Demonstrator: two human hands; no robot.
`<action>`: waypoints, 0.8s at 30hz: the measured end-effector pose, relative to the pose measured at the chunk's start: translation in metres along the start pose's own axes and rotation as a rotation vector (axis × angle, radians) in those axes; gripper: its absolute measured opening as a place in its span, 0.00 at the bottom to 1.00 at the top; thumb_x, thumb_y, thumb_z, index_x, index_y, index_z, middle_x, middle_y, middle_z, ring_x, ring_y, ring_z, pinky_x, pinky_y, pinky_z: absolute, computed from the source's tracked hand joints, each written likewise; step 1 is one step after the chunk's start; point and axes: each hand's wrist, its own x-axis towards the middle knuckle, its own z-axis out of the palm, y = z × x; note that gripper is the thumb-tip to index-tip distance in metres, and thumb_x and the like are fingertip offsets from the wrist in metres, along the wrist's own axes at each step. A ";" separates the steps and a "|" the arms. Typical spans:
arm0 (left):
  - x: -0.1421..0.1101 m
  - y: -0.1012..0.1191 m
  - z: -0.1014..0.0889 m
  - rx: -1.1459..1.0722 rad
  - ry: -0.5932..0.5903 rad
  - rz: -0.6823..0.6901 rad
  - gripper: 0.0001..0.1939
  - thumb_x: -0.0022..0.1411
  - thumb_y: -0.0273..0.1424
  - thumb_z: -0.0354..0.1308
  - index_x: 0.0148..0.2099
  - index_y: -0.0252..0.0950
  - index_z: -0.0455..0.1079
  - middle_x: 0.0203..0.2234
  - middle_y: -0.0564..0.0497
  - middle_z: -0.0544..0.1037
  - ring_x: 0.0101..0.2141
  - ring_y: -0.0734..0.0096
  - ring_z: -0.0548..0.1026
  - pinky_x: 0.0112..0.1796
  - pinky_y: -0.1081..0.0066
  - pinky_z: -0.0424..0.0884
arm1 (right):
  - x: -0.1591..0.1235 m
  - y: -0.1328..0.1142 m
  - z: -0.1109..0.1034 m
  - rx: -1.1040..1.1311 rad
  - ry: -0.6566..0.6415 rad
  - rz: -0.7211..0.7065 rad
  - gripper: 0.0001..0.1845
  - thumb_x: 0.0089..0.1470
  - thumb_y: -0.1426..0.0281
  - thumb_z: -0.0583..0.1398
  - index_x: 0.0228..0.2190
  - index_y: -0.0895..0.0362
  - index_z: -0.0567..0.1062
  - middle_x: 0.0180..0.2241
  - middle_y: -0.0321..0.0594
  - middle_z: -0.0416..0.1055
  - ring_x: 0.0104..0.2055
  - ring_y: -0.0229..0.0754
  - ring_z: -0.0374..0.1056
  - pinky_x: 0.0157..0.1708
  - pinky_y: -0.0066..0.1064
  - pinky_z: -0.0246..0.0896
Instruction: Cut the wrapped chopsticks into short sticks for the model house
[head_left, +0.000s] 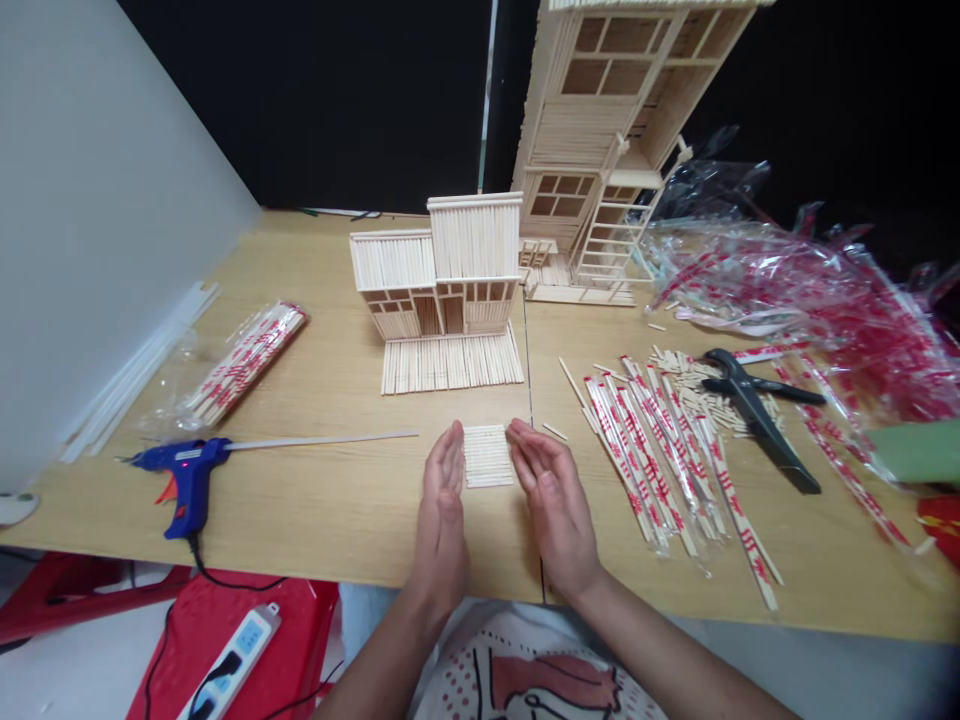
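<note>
A small flat panel of glued wooden sticks [487, 456] lies on the light wood table [337, 510]. My left hand [444, 510] stands on edge beside its left side, close to it. My right hand [553, 505] is on the opposite side, its fingertips at or very near the panel's right edge. Both palms face inward and hold nothing. Beyond the panel lie a wider stick mat [452, 362] and a stick model house [439, 270]. A hot glue gun [184, 482] rests to the left of my left hand.
A taller stick building [600, 140] stands behind the house. To the right lie wrapped chopsticks [652, 450], black scissors [757, 410] and a heap of red-printed plastic wrappers [810, 310]. A chopstick packet [244, 365] lies at left. Below the table's edge is a power strip [232, 665].
</note>
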 end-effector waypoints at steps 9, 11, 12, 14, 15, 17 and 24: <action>0.000 0.001 0.000 0.012 -0.043 0.004 0.34 0.69 0.54 0.46 0.69 0.42 0.53 0.71 0.44 0.54 0.69 0.57 0.53 0.68 0.55 0.48 | 0.003 0.001 -0.001 0.000 -0.027 0.023 0.17 0.68 0.60 0.53 0.55 0.48 0.68 0.64 0.43 0.62 0.68 0.48 0.55 0.69 0.52 0.46; -0.002 0.003 0.000 0.015 -0.017 0.000 0.34 0.68 0.53 0.47 0.69 0.43 0.54 0.70 0.44 0.54 0.69 0.57 0.53 0.69 0.54 0.48 | 0.003 0.000 -0.002 0.026 -0.012 0.024 0.17 0.68 0.61 0.52 0.55 0.48 0.69 0.63 0.43 0.62 0.68 0.48 0.55 0.69 0.53 0.46; -0.005 0.004 0.001 0.022 0.000 -0.008 0.34 0.68 0.53 0.47 0.69 0.43 0.54 0.70 0.44 0.55 0.69 0.57 0.53 0.68 0.54 0.48 | 0.002 -0.001 -0.002 0.033 -0.005 0.027 0.16 0.68 0.61 0.52 0.54 0.48 0.69 0.63 0.43 0.63 0.68 0.48 0.55 0.69 0.53 0.46; -0.011 0.008 0.001 0.042 0.024 -0.034 0.34 0.68 0.52 0.48 0.70 0.44 0.54 0.70 0.45 0.55 0.69 0.56 0.53 0.68 0.53 0.49 | -0.001 -0.003 -0.005 0.025 -0.004 0.032 0.17 0.68 0.61 0.52 0.55 0.48 0.69 0.63 0.43 0.63 0.68 0.48 0.55 0.69 0.53 0.45; -0.014 0.009 0.002 0.049 0.029 -0.045 0.34 0.67 0.52 0.48 0.70 0.44 0.54 0.70 0.45 0.55 0.69 0.56 0.53 0.68 0.53 0.49 | -0.002 -0.004 -0.006 0.015 -0.011 0.032 0.17 0.68 0.61 0.52 0.55 0.48 0.69 0.63 0.43 0.62 0.68 0.48 0.54 0.69 0.53 0.45; -0.019 0.010 0.002 0.050 0.026 -0.046 0.35 0.67 0.54 0.49 0.70 0.43 0.55 0.70 0.45 0.56 0.69 0.56 0.52 0.68 0.53 0.50 | -0.005 -0.005 -0.008 -0.005 -0.034 0.031 0.17 0.68 0.61 0.52 0.56 0.48 0.69 0.64 0.43 0.62 0.69 0.48 0.53 0.69 0.53 0.45; -0.018 0.001 -0.001 0.016 -0.013 -0.023 0.36 0.66 0.55 0.48 0.69 0.43 0.55 0.70 0.44 0.55 0.69 0.55 0.53 0.69 0.54 0.48 | -0.010 -0.003 -0.010 -0.069 -0.100 0.034 0.18 0.68 0.60 0.52 0.57 0.48 0.67 0.66 0.44 0.59 0.70 0.49 0.52 0.69 0.52 0.47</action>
